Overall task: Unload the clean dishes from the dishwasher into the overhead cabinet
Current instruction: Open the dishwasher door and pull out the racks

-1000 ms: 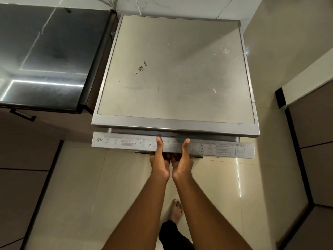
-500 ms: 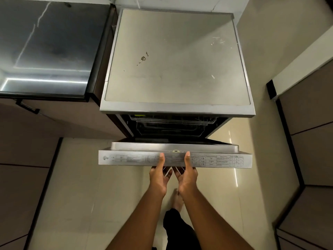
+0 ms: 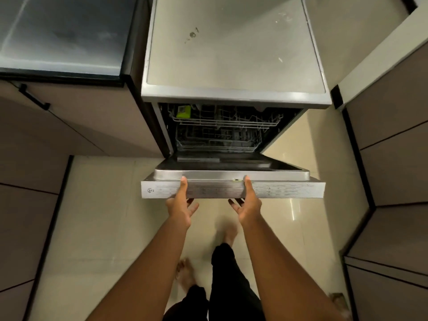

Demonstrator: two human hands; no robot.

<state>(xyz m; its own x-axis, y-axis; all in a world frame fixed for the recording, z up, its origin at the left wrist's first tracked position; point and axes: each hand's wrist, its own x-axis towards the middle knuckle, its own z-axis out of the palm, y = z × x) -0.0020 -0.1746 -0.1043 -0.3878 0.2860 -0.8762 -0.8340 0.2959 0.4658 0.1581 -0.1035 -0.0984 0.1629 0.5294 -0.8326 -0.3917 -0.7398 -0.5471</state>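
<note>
The steel dishwasher (image 3: 231,54) stands open in front of me. Its door (image 3: 289,189) hangs partly lowered, with the control strip facing me. My left hand (image 3: 181,207) and my right hand (image 3: 249,205) hold the door's top edge, each thumb lying up over the control strip and the fingers underneath. Inside I see the upper wire rack (image 3: 231,119) and the lower wire rack (image 3: 217,140). A lime-green item (image 3: 184,111) sits at the upper rack's left. The shadow hides any dishes, and the overhead cabinet is out of view.
A dark glossy countertop (image 3: 58,35) adjoins the dishwasher on the left, above brown cabinet fronts (image 3: 30,181). More brown cabinets (image 3: 393,158) line the right side. My bare feet (image 3: 185,274) stand on the pale tiled floor (image 3: 104,228) just behind the door.
The door has swung from nearly closed to well open, exposing both racks. My hands have moved apart along its edge and come down toward me with it.
</note>
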